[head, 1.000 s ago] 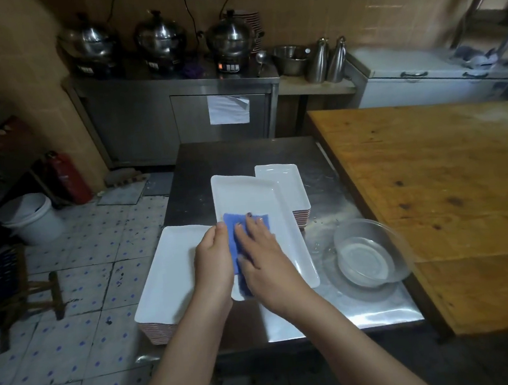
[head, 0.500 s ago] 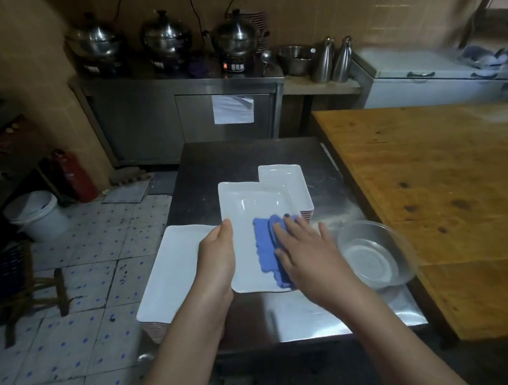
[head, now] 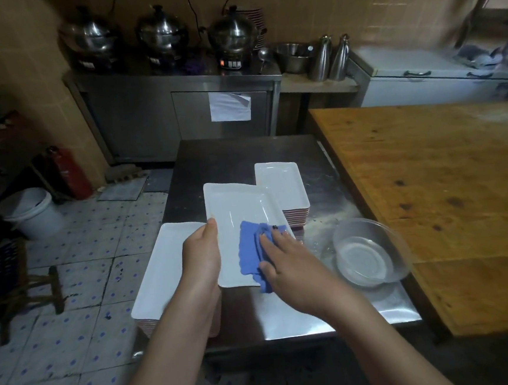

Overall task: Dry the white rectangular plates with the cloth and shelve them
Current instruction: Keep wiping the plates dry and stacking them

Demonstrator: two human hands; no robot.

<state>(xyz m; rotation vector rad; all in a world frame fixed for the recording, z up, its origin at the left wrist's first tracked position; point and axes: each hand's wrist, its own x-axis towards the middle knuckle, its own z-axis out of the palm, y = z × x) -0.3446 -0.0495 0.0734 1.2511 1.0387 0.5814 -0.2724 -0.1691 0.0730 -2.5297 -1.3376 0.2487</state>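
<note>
My left hand point(head: 201, 256) grips the left edge of a white rectangular plate point(head: 237, 207), held over the steel table point(head: 228, 157). My right hand point(head: 286, 260) presses a blue cloth point(head: 250, 251) flat on the plate's inner face near its right side. A stack of white rectangular plates point(head: 164, 270) sits at the table's left front edge, partly under my left arm. A second stack of plates point(head: 281, 187) stands behind the held plate, to the right.
A clear glass bowl point(head: 367, 254) rests on the table's right front. A large wooden table point(head: 448, 181) adjoins on the right. Beyond stands a steel cabinet point(head: 178, 113) with three cookers. A white bucket point(head: 28, 212), a red extinguisher point(head: 68, 173) and a stool point(head: 24, 286) are on the left floor.
The cloth under my right hand has slid from the plate's near left toward its right side. My left hand still holds the plate's left edge; the plate has shifted slightly.
</note>
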